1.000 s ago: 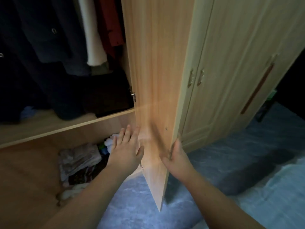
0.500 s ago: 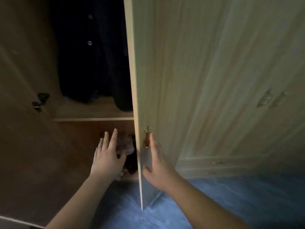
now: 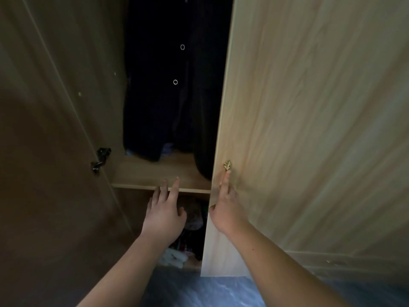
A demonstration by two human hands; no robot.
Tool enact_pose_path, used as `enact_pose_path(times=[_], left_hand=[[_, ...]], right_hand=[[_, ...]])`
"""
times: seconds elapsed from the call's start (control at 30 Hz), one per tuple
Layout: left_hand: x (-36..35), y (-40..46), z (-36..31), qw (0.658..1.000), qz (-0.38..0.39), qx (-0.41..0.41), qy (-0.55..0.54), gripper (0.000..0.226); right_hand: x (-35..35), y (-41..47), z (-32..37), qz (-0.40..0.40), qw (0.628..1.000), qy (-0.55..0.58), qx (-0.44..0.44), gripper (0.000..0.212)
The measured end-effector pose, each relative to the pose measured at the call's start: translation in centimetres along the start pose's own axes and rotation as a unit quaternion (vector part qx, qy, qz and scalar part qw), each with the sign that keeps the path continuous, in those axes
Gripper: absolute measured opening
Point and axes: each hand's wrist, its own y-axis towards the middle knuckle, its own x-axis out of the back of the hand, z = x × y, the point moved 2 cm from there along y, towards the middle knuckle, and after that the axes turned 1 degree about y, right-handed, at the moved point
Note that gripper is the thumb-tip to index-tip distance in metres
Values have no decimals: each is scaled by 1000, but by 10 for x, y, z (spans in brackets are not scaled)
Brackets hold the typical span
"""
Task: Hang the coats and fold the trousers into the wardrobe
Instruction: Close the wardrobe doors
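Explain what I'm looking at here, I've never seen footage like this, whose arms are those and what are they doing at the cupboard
There is no machine. A person wears a camera on the head, looking forward and down, so the arms are their own. The right hand lies flat with straight fingers on the light wardrobe door, just below its small gold knob. The left hand is open and holds nothing, reaching toward the shelf edge. Dark coats hang above the shelf; folded clothes lie in the compartment below. Neither hand holds anything.

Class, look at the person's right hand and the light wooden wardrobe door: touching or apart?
Touching. The head view shows the right hand flat against the wardrobe door near its edge, fingers straight and reaching up to just below the gold handle.
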Motion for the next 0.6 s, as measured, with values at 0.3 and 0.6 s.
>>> enact_pose_path(times=[0.3, 0.6], left_hand=[[-5, 22, 20, 999, 34, -20, -26, 80], [6, -26, 35, 999, -28, -35, -20, 79]], right_hand=[[1, 27, 1, 4, 1000, -14, -19, 112], [7, -23, 8, 19, 998, -58, 14, 92]])
